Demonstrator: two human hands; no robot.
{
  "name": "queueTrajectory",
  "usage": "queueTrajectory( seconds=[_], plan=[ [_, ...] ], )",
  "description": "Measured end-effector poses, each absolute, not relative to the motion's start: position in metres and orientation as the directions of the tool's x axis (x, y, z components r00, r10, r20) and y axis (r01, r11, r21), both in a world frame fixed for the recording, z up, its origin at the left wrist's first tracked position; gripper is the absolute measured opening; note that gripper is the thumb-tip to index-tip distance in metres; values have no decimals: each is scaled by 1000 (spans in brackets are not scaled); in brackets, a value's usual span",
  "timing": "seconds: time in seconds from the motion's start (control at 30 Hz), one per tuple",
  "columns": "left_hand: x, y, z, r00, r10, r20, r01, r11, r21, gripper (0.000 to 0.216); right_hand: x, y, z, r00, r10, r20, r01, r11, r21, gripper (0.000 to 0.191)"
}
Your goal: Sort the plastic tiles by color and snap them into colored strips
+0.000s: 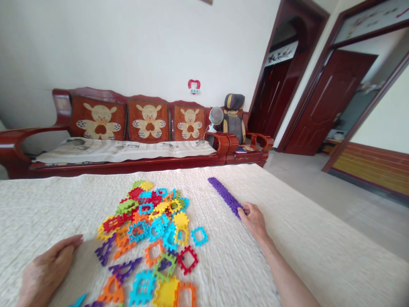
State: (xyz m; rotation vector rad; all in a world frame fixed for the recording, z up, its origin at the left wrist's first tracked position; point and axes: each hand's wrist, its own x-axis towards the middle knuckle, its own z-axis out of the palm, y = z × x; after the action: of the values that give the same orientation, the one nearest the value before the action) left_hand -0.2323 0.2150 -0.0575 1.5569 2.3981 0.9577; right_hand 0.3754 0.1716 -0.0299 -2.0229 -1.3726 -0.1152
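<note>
A long purple strip of toothed, interlocking plastic building pieces [224,195] lies slantwise on the table cover. My right hand [253,218] is closed on its near end, thumb on one side and fingers on the other. My left hand [47,270] rests at the left with its fingers stretched out and nothing visible in them. Between the hands spreads a loose heap of similar pieces. Among them are a purple triangle [106,250], a red square frame [188,259], a light blue frame [200,236] and a yellow panel [166,293]. Many pieces overlap and partly hide others.
The table carries a cream textured cover [236,251]. Beyond its far edge stands a wooden sofa [143,163] with bear cushions [149,120]. A small fan [216,116] and a massage cushion on a chair [234,119] are farther right. Doorways open at the right.
</note>
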Motion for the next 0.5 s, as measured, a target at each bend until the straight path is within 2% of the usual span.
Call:
queueTrajectory(
  seconds=[0.07, 0.13, 0.27, 0.5],
  plan=[
    [-221, 209, -43, -492, 851, 182, 698, 261, 667, 20, 371, 169, -27, 400, 815, 420, 873, -198, -446, 43],
    [-212, 204, -31, -519, 841, 153, 646, 268, 715, 19, 366, 168, -25, 356, 842, 405, 902, -196, -386, 48],
    [-210, 203, -27, -541, 829, 143, 611, 271, 744, 18, 360, 167, -23, 332, 859, 389, 931, -232, -282, 49],
    [-228, 216, -56, -500, 848, 177, 631, 216, 745, 24, 358, 168, -21, 336, 868, 366, 938, -275, -209, 50]
  ],
)
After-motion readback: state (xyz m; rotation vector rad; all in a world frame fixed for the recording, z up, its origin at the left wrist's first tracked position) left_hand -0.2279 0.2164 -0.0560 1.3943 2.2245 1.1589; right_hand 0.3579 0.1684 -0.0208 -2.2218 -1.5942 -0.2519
